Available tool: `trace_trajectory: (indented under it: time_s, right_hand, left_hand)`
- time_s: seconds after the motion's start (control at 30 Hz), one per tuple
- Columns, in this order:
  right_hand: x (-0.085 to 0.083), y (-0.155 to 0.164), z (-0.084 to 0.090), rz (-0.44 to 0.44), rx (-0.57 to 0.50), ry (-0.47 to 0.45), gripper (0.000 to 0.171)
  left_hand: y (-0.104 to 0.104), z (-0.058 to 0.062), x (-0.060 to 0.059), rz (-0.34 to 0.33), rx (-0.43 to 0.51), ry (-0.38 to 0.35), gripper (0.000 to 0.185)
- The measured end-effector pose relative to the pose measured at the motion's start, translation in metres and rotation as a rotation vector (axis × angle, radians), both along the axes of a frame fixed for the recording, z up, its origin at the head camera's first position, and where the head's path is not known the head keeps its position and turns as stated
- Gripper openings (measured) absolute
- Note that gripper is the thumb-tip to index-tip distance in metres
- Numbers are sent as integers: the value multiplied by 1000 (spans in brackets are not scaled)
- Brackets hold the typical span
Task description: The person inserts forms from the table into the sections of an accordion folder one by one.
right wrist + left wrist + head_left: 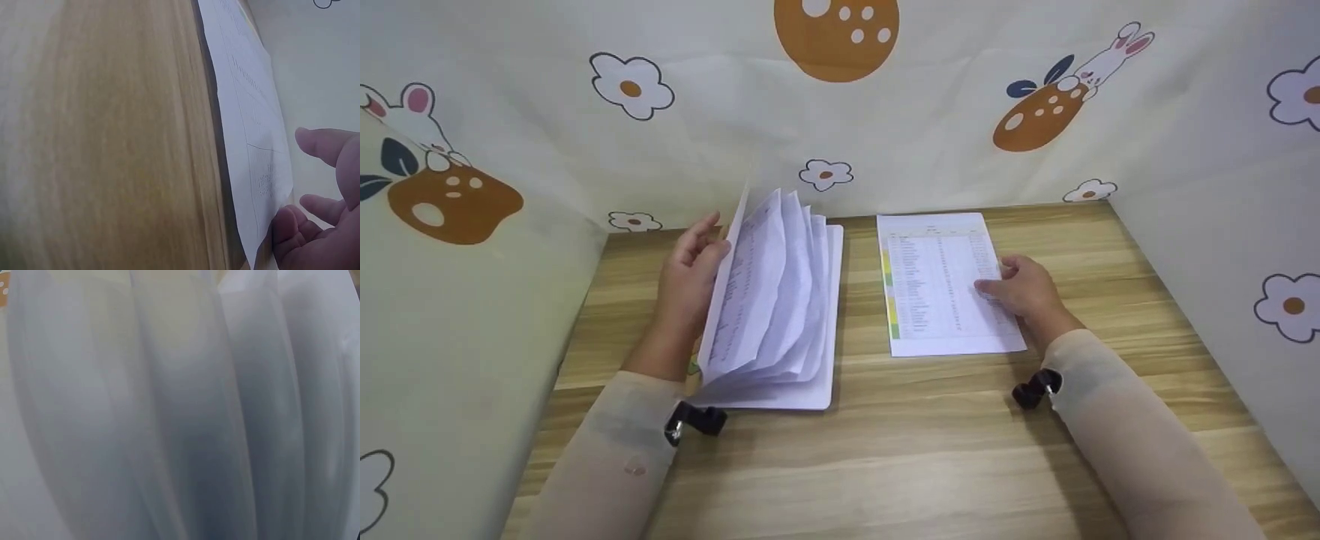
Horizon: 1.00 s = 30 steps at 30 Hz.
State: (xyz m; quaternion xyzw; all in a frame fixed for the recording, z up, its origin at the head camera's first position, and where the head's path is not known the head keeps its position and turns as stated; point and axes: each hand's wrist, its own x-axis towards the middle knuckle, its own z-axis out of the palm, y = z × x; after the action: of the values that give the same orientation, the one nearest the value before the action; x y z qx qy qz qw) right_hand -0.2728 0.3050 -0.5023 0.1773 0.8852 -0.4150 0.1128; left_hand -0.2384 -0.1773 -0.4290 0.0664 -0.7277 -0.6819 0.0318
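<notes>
A white document folder [832,315] lies at the left of the wooden table, its front part raised and several leaves fanned upright. My left hand [690,262] grips the raised part along its left edge, thumb towards the leaves. In the left wrist view, curved glossy leaves [191,410] fill the picture and hide that hand. A printed sheet [937,285] with a table of rows and a yellow and green strip lies to the right. My right hand [1027,289] is at the sheet's right edge, thumb over it; in the right wrist view, thumb and fingers [323,146] are spread apart.
Bare wood of the table [855,465] shows in front of the folder and sheet. A patterned cloth [945,112] with flowers and rabbits closes off the back and both sides. A black clip-like mount [1035,388] sits on each sleeved wrist.
</notes>
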Motion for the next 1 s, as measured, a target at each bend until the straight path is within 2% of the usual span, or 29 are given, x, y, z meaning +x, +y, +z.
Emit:
trace_trajectory:
  time_s: [0.13,0.3,0.73,1.0]
  right_hand:
    - [0,-1,-1,64,57,-10,89]
    - [0,-2,-2,120,112,19,87]
    - [-1,3,-1,138,147,7,83]
    - [-2,6,0,167,189,4,74]
  left_hand:
    - [0,-1,0,-9,9,3,54]
    - [-1,-3,0,-17,17,21,54]
    - [-1,-6,1,-30,10,-4,54]
    - [0,-7,2,-21,9,-12,54]
